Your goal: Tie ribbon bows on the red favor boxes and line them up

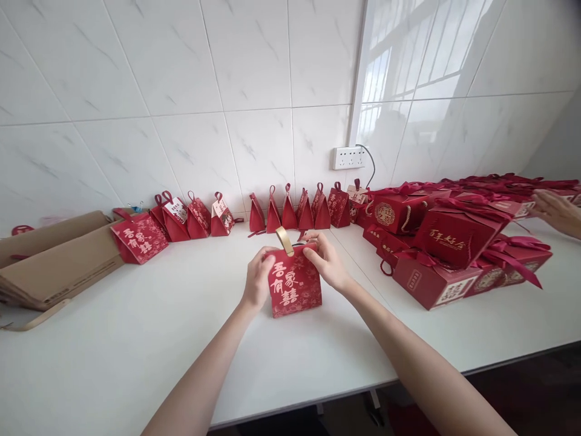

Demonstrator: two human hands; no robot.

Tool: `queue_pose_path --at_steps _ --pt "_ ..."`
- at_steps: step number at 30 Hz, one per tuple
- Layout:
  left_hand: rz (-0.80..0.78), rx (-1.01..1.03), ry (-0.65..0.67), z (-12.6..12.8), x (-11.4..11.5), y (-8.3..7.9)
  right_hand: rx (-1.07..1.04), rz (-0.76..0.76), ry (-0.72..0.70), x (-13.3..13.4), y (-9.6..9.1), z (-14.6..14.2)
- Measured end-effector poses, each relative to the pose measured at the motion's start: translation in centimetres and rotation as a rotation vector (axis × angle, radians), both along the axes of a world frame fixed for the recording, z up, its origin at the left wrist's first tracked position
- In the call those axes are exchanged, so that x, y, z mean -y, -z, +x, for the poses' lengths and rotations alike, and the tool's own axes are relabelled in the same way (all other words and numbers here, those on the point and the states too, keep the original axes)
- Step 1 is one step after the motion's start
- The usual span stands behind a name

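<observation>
A small red gift box [294, 284] with gold characters and a gold handle loop stands upright on the white table [136, 351], right in front of me. My left hand [258, 278] grips its upper left corner, fingers curled over the top edge. My right hand [325, 259] pinches the box's top right edge, near the gold handle [284, 240].
A row of small red folded boxes [290, 213] lines the tiled wall. Another red box [139, 239] leans at the left beside flat brown cardboard [59, 266]. A heap of larger red boxes with ribbons [458, 242] fills the right. Another person's hand [558, 212] reaches in at far right.
</observation>
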State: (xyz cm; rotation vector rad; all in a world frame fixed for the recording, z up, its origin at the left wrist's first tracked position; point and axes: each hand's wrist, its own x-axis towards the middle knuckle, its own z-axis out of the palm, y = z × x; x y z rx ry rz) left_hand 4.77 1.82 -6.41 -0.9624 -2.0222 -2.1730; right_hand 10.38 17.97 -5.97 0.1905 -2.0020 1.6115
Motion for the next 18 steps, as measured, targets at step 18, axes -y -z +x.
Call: queue_pose_path --at_steps 18 --pt "-0.182 0.550 0.469 2.5 -1.3 1.0 -0.003 -0.386 -0.186 -0.1 0.6 -1.5"
